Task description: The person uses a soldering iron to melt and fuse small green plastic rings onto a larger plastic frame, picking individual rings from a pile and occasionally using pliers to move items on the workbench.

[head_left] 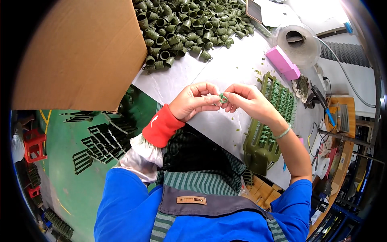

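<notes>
Above the near part of the white table, my left hand [198, 101] and my right hand [246, 101] meet fingertip to fingertip. Between them they pinch a small green ring-shaped part [223, 98], its lower loop showing under the fingers. Both hands are closed on it. Beneath my right forearm stands an olive-green plastic rack [253, 133], tilted across the table and filled with rows of similar light green ring parts [283, 99]. A large heap of dark green bell-shaped plastic pieces [189, 28] lies on the table's far side.
A big cardboard box [76, 56] rises at the left. A pink block [282, 62], a clear round tub [310, 44] and a phone [254, 10] are at the far right. Green crumbs dot the tabletop [181, 80]. Dark green frames [102, 141] lie on the floor.
</notes>
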Demonstrator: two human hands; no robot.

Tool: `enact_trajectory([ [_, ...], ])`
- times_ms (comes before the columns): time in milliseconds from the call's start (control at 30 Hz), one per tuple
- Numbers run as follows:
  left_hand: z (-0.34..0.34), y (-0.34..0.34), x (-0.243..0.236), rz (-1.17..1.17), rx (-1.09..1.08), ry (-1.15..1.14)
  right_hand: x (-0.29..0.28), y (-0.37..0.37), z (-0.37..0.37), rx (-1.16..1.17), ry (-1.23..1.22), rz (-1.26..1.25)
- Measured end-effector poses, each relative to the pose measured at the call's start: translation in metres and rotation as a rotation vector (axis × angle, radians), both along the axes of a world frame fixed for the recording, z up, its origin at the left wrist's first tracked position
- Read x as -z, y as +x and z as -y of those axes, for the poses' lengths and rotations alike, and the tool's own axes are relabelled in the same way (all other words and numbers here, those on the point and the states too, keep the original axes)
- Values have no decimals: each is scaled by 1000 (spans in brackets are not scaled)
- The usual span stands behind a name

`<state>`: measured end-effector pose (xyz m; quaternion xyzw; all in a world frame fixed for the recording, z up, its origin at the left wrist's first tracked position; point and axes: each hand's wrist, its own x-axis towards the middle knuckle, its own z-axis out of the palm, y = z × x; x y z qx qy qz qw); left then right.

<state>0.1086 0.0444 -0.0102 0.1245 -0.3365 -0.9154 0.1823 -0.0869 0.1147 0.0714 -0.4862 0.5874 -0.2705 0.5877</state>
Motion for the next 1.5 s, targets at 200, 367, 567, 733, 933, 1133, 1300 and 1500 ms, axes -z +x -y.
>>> enact_trajectory([
  [200,0,0,1,19,-15,-2,-8,4,1,6,32,-26],
  [367,2,0,-5,-23,7,-171,-12,4,0,68,237,129],
  [567,-6,-4,-6,131,-193,-462,2,4,-1,243,326,211],
  [733,-2,-5,-2,60,-170,-262,7,5,-4,337,363,375],
  [933,0,-3,-8,87,-127,-294,7,5,-7,340,367,341],
  [1133,-2,-3,-2,91,-178,-307,6,9,-7,366,271,308],
  [1300,-1,-1,-1,83,-226,-324,10,9,-6,452,219,227],
  [1500,17,10,3,578,-511,-1021,11,-23,5,112,-360,-717],
])
